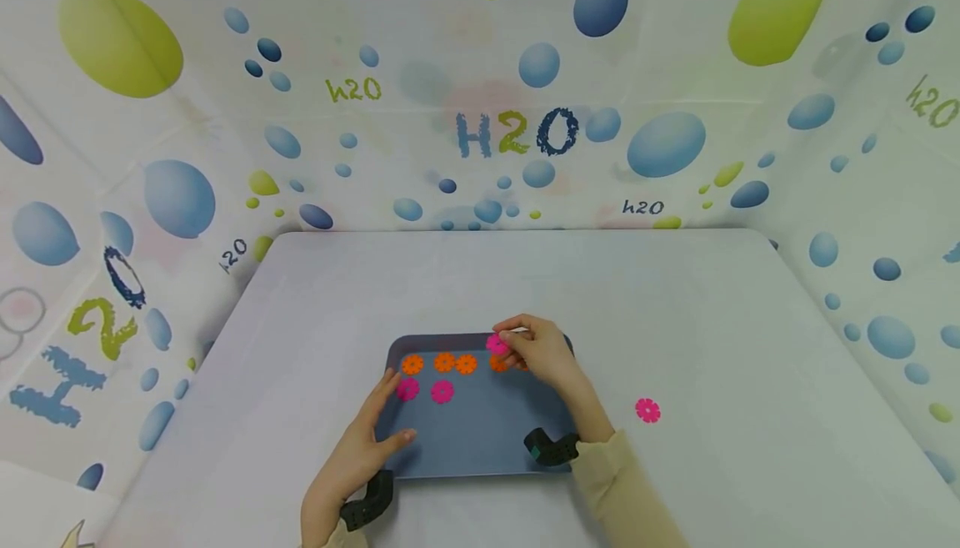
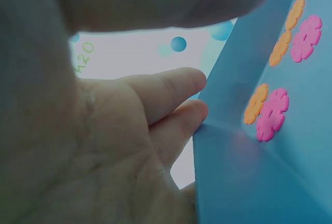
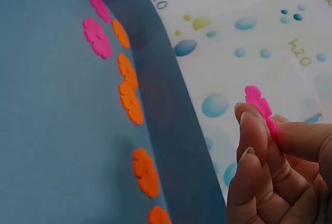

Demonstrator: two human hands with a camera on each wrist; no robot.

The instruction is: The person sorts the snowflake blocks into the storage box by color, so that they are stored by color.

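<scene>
Pinching scalloped pink flower (image 3: pixel 257 99): right grip (image 1: pixel 543 354); left grip (image 1: pixel 366 449) spread at smooth tray (image 1: pixel 468 439).

The head view is looking forward and down from farthest off, taking in the whole blue-grey rectangular tray (image 1: pixel 480 448) at six o'clock and the white backdrop (image 1: pixel 420 31) printed with blue and green drops at twelve. The left wrist view is peering closely past the bare left hand (image 2: pixel 104 130) at nine, with the tray slanting at three. The right wrist view is facing past the bare right hand (image 3: pixel 282 167) at four, with the tray at nine. Both wrist views are sharing orange flower-shaped pieces (image 2: pixel 280 49) and pink flower-shaped pieces (image 2: pixel 299 47)
</scene>
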